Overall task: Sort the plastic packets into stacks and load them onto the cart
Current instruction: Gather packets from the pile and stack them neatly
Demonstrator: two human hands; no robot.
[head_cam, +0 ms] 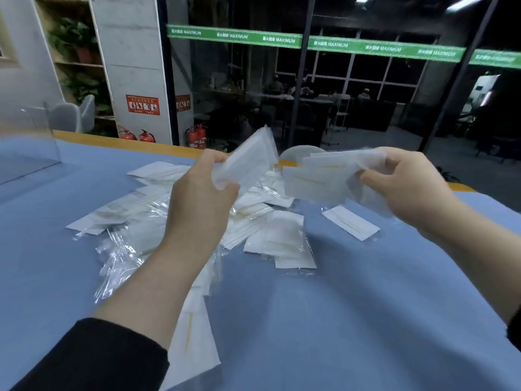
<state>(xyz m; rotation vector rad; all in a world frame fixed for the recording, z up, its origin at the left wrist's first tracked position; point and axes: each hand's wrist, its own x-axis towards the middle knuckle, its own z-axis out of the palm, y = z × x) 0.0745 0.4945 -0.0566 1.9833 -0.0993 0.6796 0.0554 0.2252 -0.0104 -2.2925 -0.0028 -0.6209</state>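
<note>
Far left: a clear plastic panel (36, 142) upright at the edge of the bench (366, 292), blue-topped with a wooden far rim. Behind it, shelving with potted plants (76, 40) and pale chairs (76, 114). Against the grey pillar, red fire extinguishers (146, 136).

On the bench, left of centre: a loose heap of plastic packets (135, 210), white inserts in clear sleeves, overlapping at all angles and spreading toward the near edge. Beneath the left forearm, one packet (194, 342) with a thin yellow line, lying flat close to the near edge.

Raised above the heap: left hand (200, 190), black sleeve (93, 359) pushed back on the forearm, fingers curled and thumb clamped on a tilted bundle of packets (248, 162), its upper end pointing away and to the right.

Just right of it, close by but whether touching cannot be told: a second, fanned bundle (321, 179), held roughly level and showing yellow lines. Right hand (414, 187) gripping its right end, fingers (375, 176) curled round the packets, thumb on top.

Below the right hand: a single packet (349, 222) flat on the bench, apart from the heap.

Background right: dark glass partition with a green band (310, 42) printed MAXIMUM.
</note>
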